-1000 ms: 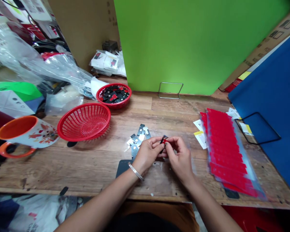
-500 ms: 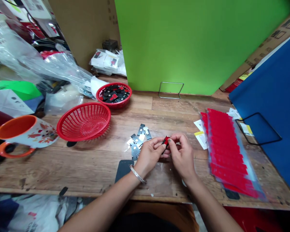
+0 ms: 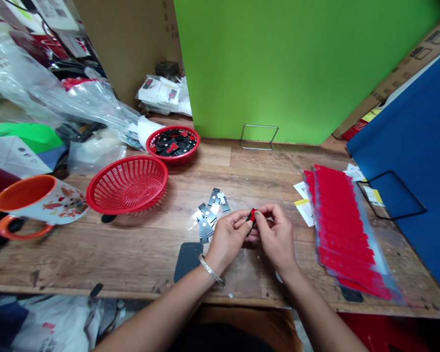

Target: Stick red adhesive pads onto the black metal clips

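Note:
Between both hands, above the front of the table, is a small flat black piece with a red patch. My left hand is closed on it with the thumb on top, and a silver bangle circles that wrist. My right hand pinches the piece's right edge with thumb and fingers. Just left of my left hand lies a loose pile of dark metal plates, some with white or silvery parts. Fingers partly cover the held piece, so its full shape is hidden.
Left of the hands stand an empty red basket and an orange-and-white mug. Behind is a red basket of black and red pieces. Red sheets in plastic lie right. A dark phone-shaped slab rests near the front edge.
The held piece has turned slightly, and less of its red patch shows. My left wrist has shifted a little to the right; the right hand has hardly moved.

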The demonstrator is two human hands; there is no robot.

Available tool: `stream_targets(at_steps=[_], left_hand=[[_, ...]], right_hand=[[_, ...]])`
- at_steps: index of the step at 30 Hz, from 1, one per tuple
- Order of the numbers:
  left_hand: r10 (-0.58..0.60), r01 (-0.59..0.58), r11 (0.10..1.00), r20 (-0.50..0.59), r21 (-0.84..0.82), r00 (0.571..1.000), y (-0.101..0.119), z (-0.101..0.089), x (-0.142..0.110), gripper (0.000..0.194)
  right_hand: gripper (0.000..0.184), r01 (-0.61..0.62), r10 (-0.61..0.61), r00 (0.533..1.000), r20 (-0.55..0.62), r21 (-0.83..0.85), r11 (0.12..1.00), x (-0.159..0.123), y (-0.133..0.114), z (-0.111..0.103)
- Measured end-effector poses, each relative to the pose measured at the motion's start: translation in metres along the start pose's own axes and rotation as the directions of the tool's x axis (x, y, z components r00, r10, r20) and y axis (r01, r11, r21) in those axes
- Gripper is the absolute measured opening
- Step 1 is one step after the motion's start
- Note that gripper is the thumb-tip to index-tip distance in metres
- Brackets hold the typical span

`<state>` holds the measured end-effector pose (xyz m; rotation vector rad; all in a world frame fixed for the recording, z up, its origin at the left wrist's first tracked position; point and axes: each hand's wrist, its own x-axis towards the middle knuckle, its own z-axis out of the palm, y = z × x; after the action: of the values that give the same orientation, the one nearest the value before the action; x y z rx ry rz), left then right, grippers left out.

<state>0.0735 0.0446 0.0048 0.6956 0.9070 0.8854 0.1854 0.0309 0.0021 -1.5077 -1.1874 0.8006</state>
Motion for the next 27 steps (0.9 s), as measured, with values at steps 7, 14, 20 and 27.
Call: stream_targets(at_steps=[7, 14, 20, 27], left_hand=[[0.073, -0.071, 0.997, -0.07, 0.031, 0.995, -0.005, 0.005, -0.002, 0.037], [0.045, -0.046, 0.999, -0.089, -0.013, 0.995, -0.003, 0.007, -0.002, 0.037], [0.009, -0.012, 0.999, -0.068, -0.038, 0.998, -0.001, 0.007, -0.004, 0.034], [0.009, -0.008, 0.999, -0.034, 0.034, 0.999, -0.011, -0.004, -0.011, 0.034]], right_hand=[[0.015, -0.125, 0.123, 0.992, 0.023, 0.188, 0.974, 0.003, -0.003, 0.002], [0.034, -0.158, 0.176, 0.984, 0.002, 0.444, 0.882, 0.008, 0.005, 0.003], [0.028, -0.31, 0.268, 0.951, 0.157, 0.503, 0.807, 0.007, 0.008, 0.003], [0.023, -0.488, 0.353, 0.872, 0.339, 0.541, 0.685, 0.002, 0.019, 0.007]])
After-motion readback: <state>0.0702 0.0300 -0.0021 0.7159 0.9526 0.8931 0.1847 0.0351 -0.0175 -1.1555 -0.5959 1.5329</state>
